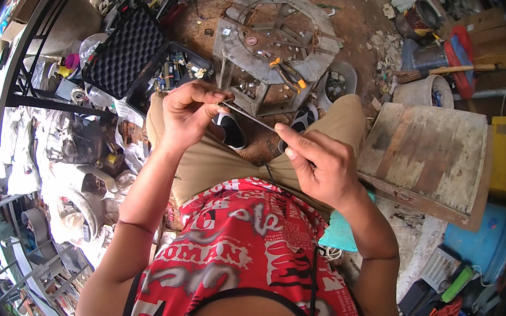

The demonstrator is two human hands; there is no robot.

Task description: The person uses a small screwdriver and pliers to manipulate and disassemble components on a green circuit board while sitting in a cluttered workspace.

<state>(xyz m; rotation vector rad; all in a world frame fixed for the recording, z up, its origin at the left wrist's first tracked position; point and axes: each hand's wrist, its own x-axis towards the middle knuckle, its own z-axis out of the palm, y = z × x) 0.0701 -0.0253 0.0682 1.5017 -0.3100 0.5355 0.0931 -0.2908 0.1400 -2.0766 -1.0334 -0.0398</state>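
Frame: octagonal, grey, worn, open-centred; bears pliers with orange-and-black handles.
Case, left of frame: black, open, lid lined in bumpy foam; small mixed parts inside.
Bucket, just right of frame: grey, rounded; small scraps inside.
Board, farther right: flat, rough, stained wood.
Rod, near side of frame: thin, straight, metallic, held aloft.
Left hand: I see thumb and fingers pinching one end.
Right hand: index fingertip at the other end; whether it grips, I cannot tell.

Smooth metal rod – faintly glossy, rough wooden board – matt
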